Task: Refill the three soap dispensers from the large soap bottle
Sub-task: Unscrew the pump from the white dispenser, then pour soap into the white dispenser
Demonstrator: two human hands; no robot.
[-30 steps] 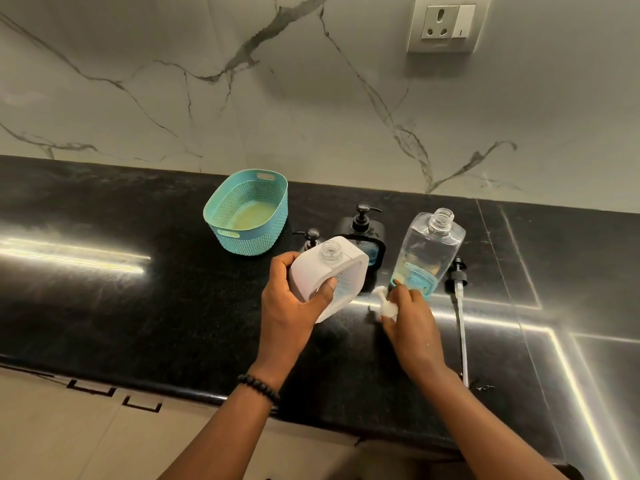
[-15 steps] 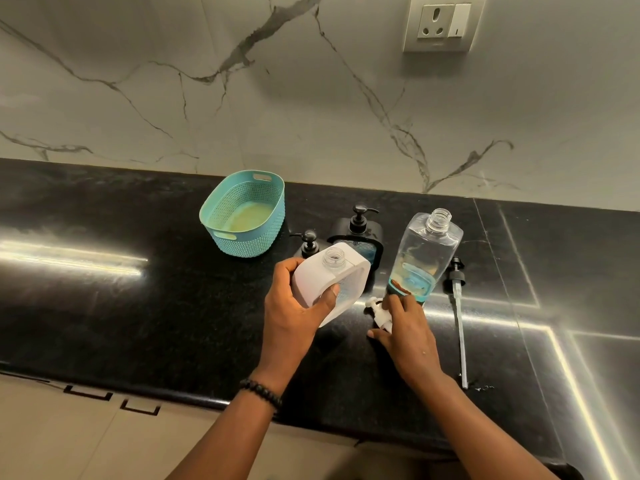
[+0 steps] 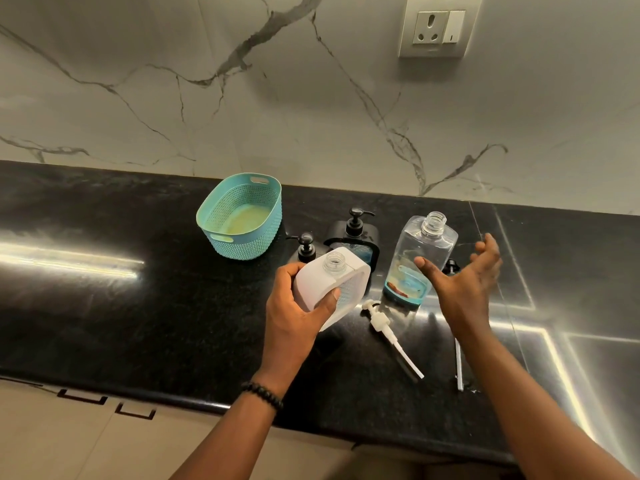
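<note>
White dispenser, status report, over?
Left hand grips uncapped white dispenser. Right hand open beside clear soap bottle. White pump lies on counter.

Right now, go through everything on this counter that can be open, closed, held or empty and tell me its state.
White dispenser: uncapped, tilted, held in left hand.
White pump: off, lying on counter.
Large clear bottle: upright, uncapped, little soap at bottom.
Right hand: open, holding nothing.
Two black-pump dispensers: pumps on.
Black pump: lying flat on counter.
Teal basket: empty.

A home kitchen — black granite counter (image 3: 104, 306), marble-veined backsplash (image 3: 173, 81), wall socket (image 3: 437, 27).
</note>
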